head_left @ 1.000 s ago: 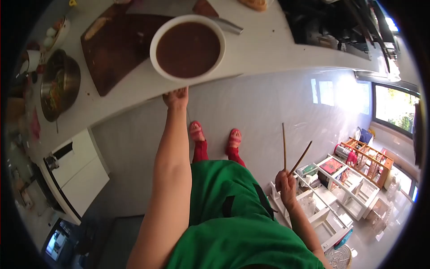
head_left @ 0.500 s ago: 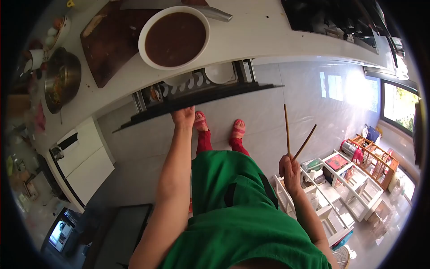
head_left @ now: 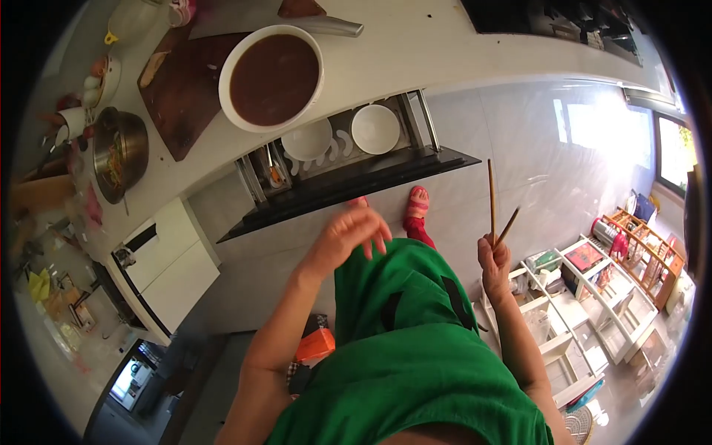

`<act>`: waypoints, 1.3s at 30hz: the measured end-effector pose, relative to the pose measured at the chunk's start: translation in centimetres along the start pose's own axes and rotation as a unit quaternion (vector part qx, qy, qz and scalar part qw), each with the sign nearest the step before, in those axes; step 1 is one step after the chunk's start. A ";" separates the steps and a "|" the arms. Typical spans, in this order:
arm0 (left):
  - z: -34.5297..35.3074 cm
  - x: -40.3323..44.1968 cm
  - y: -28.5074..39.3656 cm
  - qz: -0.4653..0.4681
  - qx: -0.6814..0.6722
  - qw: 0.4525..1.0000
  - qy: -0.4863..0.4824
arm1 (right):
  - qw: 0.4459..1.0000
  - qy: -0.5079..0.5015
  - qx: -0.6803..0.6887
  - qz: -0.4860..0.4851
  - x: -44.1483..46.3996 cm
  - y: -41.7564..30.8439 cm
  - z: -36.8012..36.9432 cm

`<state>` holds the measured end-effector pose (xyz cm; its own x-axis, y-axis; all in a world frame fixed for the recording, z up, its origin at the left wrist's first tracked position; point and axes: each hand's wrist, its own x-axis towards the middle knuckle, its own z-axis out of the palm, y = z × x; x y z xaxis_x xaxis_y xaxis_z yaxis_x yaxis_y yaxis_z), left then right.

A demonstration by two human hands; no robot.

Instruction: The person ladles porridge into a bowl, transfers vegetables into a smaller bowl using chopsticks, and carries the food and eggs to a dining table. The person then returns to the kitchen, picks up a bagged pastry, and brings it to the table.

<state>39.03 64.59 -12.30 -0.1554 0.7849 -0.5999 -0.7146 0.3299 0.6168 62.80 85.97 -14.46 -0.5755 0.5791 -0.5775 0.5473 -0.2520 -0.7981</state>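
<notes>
Left hand [head_left: 356,236]: free, fingers loosely bent, in view just off the drawer [head_left: 356,180] front. Right hand [head_left: 495,261]: closed round chopsticks [head_left: 492,196], tips up and splayed, just right of the drawer's corner; depth gap, can't tell. Drawer juts out from under the bench [head_left: 400,55], two white bowls [head_left: 375,129] inside. Soup bowl [head_left: 271,80] sits right at bench front edge; overhang, can't tell. Floor [head_left: 519,141] opens wide right of drawer; tighter between drawer front and body.
</notes>
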 end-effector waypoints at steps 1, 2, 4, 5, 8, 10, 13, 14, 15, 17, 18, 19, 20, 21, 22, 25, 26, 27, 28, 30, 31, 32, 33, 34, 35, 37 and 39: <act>-0.4 1.2 1.7 0.049 0.088 0.992 0.081 | 0.997 -0.006 -0.065 -0.049 0.2 0.1 0.1; -1.1 2.7 3.1 0.099 0.175 0.967 0.158 | 0.986 -0.010 -0.130 -0.100 0.5 0.1 0.1; -4.0 7.1 3.7 0.109 0.310 0.906 0.269 | 0.988 -0.006 -0.138 -0.074 0.8 -0.7 1.2; -6.5 10.0 2.6 0.107 0.384 0.869 0.295 | 0.989 -0.023 -0.118 -0.088 1.1 -0.3 1.6; -12.1 18.0 -0.2 -0.016 0.576 0.740 0.346 | 0.995 -0.090 0.023 -0.026 1.5 0.8 3.8; -12.8 20.0 -2.1 -0.004 0.607 0.693 0.390 | 0.989 -0.143 -0.003 -0.045 2.3 -0.1 5.5; -14.7 21.4 -3.8 -0.002 0.640 0.645 0.417 | 0.977 -0.199 -0.007 -0.069 3.5 -1.8 7.8; -15.4 21.8 -4.2 -0.012 0.645 0.650 0.402 | 0.978 -0.199 -0.005 -0.070 3.9 -1.9 8.4; -16.5 22.3 -4.9 -0.012 0.646 0.649 0.401 | 0.974 -0.208 -0.024 -0.088 4.1 -2.0 9.0; -18.0 23.3 -5.7 -0.053 0.567 0.721 0.395 | 0.967 -0.239 -0.029 -0.088 4.7 -1.4 9.5; -16.8 22.6 -4.3 -0.053 0.568 0.721 0.394 | 0.967 -0.238 -0.029 -0.088 4.9 -1.4 9.7; -14.4 20.9 -1.7 -0.079 0.491 0.777 0.387 | 0.967 -0.236 -0.022 -0.094 5.0 -1.4 9.9; -13.0 19.6 -0.2 -0.103 0.409 0.824 0.378 | 0.966 -0.236 -0.015 -0.102 5.1 -1.6 10.0; -13.0 19.0 -0.2 -0.101 0.409 0.823 0.381 | 0.966 -0.238 -0.015 -0.105 5.2 -1.8 10.0; -13.1 18.3 -0.1 -0.068 0.380 0.846 0.368 | 0.964 -0.245 -0.016 -0.100 5.4 -2.0 9.9; -11.7 14.3 1.4 -0.048 0.298 0.892 0.335 | 0.960 -0.262 -0.010 -0.097 5.4 -2.2 10.1; -10.7 12.4 2.3 -0.061 0.247 0.917 0.308 | 0.959 -0.266 -0.004 -0.095 5.5 -2.2 10.2; -10.1 10.4 3.0 -0.069 0.188 0.936 0.290 | 0.958 -0.270 -0.005 -0.099 5.4 -2.2 10.3; -9.5 8.2 3.7 -0.077 0.128 0.951 0.271 | 0.957 -0.273 -0.003 -0.098 5.2 -2.2 10.4; -7.6 3.9 5.5 -0.075 0.114 0.952 0.273 | 0.953 -0.286 -0.002 -0.102 5.0 -1.8 10.8; -6.8 2.0 5.7 -0.077 0.101 0.955 0.268 | 0.951 -0.287 -0.010 -0.110 5.0 -1.4 11.2; -6.4 0.4 5.2 -0.070 0.098 0.953 0.278 | 0.950 -0.290 -0.019 -0.118 5.0 -1.2 11.6; -6.1 -1.2 4.4 -0.040 0.070 0.958 0.275 | 0.945 -0.301 -0.020 -0.125 4.9 -1.2 12.0; -5.7 -2.9 3.6 -0.008 0.043 0.961 0.274 | 0.951 -0.285 -0.043 -0.110 4.8 -1.2 12.6; -5.0 -4.5 2.8 0.004 0.040 0.956 0.290 | 0.955 -0.271 -0.065 -0.099 4.7 -1.4 13.4; -3.3 -7.2 0.9 0.047 0.029 0.931 0.360 | 0.944 -0.304 -0.082 -0.095 4.8 -1.1 14.1; -2.2 -9.9 -1.6 0.069 -0.014 0.910 0.409 | 0.933 -0.333 -0.104 -0.091 5.1 -1.7 15.0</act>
<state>40.16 55.15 -8.49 -0.6923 0.1620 -0.7032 -0.6649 0.2356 0.7088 49.79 77.71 -18.58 -0.8820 -0.0296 -0.4703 0.4705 -0.0016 -0.8824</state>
